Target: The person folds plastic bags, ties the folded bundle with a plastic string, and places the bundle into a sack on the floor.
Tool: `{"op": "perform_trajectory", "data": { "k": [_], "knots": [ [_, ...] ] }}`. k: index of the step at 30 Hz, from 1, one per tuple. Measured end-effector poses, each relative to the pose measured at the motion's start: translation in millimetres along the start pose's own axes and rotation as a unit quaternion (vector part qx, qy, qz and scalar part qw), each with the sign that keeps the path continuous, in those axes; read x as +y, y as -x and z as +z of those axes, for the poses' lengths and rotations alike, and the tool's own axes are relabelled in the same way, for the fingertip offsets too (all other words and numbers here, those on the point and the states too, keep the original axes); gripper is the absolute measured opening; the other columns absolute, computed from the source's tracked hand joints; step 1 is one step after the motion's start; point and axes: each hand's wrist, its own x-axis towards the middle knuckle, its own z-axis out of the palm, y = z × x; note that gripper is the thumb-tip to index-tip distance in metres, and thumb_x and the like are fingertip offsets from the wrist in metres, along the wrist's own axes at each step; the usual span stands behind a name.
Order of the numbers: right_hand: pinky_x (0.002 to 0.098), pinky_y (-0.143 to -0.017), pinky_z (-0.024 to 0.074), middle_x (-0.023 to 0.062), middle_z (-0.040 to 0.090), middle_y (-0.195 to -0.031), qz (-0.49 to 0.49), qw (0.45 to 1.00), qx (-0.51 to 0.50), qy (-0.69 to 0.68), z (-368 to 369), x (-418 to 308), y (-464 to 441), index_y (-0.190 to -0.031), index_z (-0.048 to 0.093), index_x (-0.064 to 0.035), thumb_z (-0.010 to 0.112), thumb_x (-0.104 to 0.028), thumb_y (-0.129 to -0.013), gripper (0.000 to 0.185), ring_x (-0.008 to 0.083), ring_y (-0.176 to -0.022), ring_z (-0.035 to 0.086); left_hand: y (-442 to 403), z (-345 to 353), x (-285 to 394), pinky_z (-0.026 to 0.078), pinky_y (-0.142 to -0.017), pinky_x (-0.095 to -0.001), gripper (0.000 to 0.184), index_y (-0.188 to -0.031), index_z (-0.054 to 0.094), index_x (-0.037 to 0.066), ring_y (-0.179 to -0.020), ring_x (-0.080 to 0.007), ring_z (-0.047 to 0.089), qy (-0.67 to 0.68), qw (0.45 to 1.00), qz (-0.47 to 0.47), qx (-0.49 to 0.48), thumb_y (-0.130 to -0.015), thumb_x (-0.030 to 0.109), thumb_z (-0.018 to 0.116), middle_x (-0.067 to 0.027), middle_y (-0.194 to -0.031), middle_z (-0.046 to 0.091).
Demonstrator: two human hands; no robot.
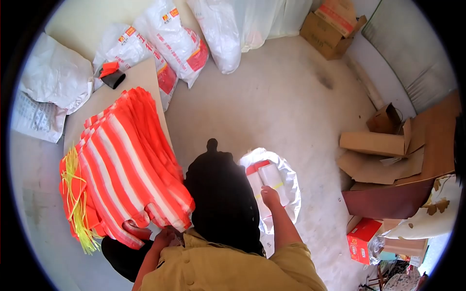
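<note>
My right hand [270, 198] reaches over an open white bag [291, 180] on the floor, its fingers closed. Beneath it, in the bag, lie folded white-and-red bundles [270, 175], one with a yellow tie around it. What the fingers grip, if anything, is too small to tell. Close to my body, my left hand [166, 237] is curled at the near corner of a thick stack of orange-and-white striped fabric [131, 160]; its grip is partly hidden. Yellow strips [73, 194] hang over the left side of the stack.
The stack lies on a board [141, 75] with an orange-and-black item [112, 76] at its far end. Full white sacks [170, 41] line the wall. A carton [324, 36] stands at the back; opened cardboard [381, 165] and a red box [361, 241] are at right.
</note>
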Motion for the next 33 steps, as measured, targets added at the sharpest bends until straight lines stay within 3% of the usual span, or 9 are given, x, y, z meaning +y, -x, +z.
{"op": "perform_trajectory", "data": {
  "k": [4,7,10,15,22,25,29,31,33],
  "knots": [
    [0.0368,-0.091,0.0552,0.0190,0.075,-0.109,-0.033,0.984,0.125,-0.121,-63,-81,-19,-0.118,0.072,-0.0022,0.067,-0.024,-0.094,0.033,0.0303,-0.100,0.073,14,0,23,0.053,-0.077,-0.0328,0.031,-0.111,0.067,0.005,-0.084,-0.0176,0.066,0.050,0.998,-0.003,0.038,-0.093,0.030,0.068,-0.0065,-0.093,0.071],
    [0.0334,-0.091,0.0542,0.0157,0.075,-0.106,-0.109,0.959,0.188,-0.183,-103,-148,-39,-0.120,0.070,0.0000,0.067,-0.019,-0.096,0.031,0.0245,-0.097,0.072,7,0,5,0.053,-0.073,-0.0318,0.029,-0.109,0.069,0.005,-0.082,-0.0163,0.066,0.045,0.999,0.003,0.031,-0.092,0.029,0.068,-0.0065,-0.091,0.071],
    [0.0317,-0.090,0.0532,0.0110,0.072,-0.101,-0.163,0.917,0.182,-0.316,-145,-249,-33,-0.120,0.068,0.0009,0.065,-0.010,-0.097,0.025,0.0215,-0.099,0.069,9,-1,6,0.053,-0.075,-0.0328,0.029,-0.108,0.070,0.004,-0.084,-0.0173,0.067,0.041,0.998,-0.010,0.044,-0.092,0.028,0.067,-0.0075,-0.092,0.072],
    [0.0392,-0.093,0.0538,0.0158,0.071,-0.110,-0.366,0.888,0.234,-0.150,-160,-361,5,-0.117,0.068,-0.0009,0.068,-0.010,-0.095,0.025,0.0320,-0.105,0.068,16,4,5,0.054,-0.083,-0.0361,0.032,-0.112,0.070,0.002,-0.091,-0.0228,0.069,0.091,0.991,0.034,0.088,-0.091,0.026,0.069,-0.0113,-0.097,0.073],
    [0.0453,-0.096,0.0525,0.0183,0.068,-0.122,-0.389,0.895,0.215,-0.022,-97,-361,-9,-0.128,0.064,-0.0048,0.071,-0.017,-0.092,0.038,0.0380,-0.110,0.065,19,9,9,0.055,-0.087,-0.0371,0.036,-0.116,0.072,0.005,-0.097,-0.0263,0.071,0.081,0.990,0.054,0.103,-0.089,0.028,0.072,-0.0139,-0.104,0.073],
    [0.0449,-0.097,0.0522,0.0192,0.068,-0.121,-0.347,0.920,0.183,-0.015,-96,-358,-21,-0.127,0.064,-0.0037,0.071,-0.017,-0.092,0.038,0.0382,-0.110,0.064,14,14,6,0.055,-0.089,-0.0397,0.042,-0.121,0.071,0.008,-0.102,-0.0292,0.071,0.042,0.993,0.093,0.060,-0.087,0.033,0.071,-0.0150,-0.109,0.073],
    [0.0457,-0.097,0.0516,0.0196,0.068,-0.119,-0.308,0.939,0.149,-0.047,-93,-370,-20,-0.127,0.064,-0.0029,0.069,-0.018,-0.093,0.037,0.0392,-0.111,0.064,38,15,55,0.054,-0.092,-0.0442,0.049,-0.128,0.067,0.010,-0.109,-0.0354,0.068,-0.150,0.970,0.188,-0.032,-0.088,0.039,0.065,-0.0167,-0.115,0.071],
    [0.0460,-0.093,0.0526,0.0178,0.066,-0.118,-0.340,0.925,0.170,-0.016,-86,-370,-27,-0.130,0.060,-0.0052,0.065,-0.021,-0.097,0.037,0.0373,-0.108,0.064,56,6,87,0.053,-0.093,-0.0457,0.052,-0.131,0.065,0.011,-0.111,-0.0383,0.067,-0.161,0.939,0.290,-0.088,-0.089,0.042,0.061,-0.0183,-0.117,0.070],
    [0.0462,-0.090,0.0532,0.0168,0.065,-0.117,-0.356,0.917,0.177,0.001,-77,-369,-31,-0.131,0.059,-0.0064,0.063,-0.022,-0.099,0.036,0.0363,-0.105,0.064,55,4,87,0.053,-0.092,-0.0458,0.049,-0.130,0.065,0.012,-0.111,-0.0392,0.066,-0.194,0.933,0.286,-0.097,-0.091,0.041,0.058,-0.0188,-0.118,0.069]
  ]
}}
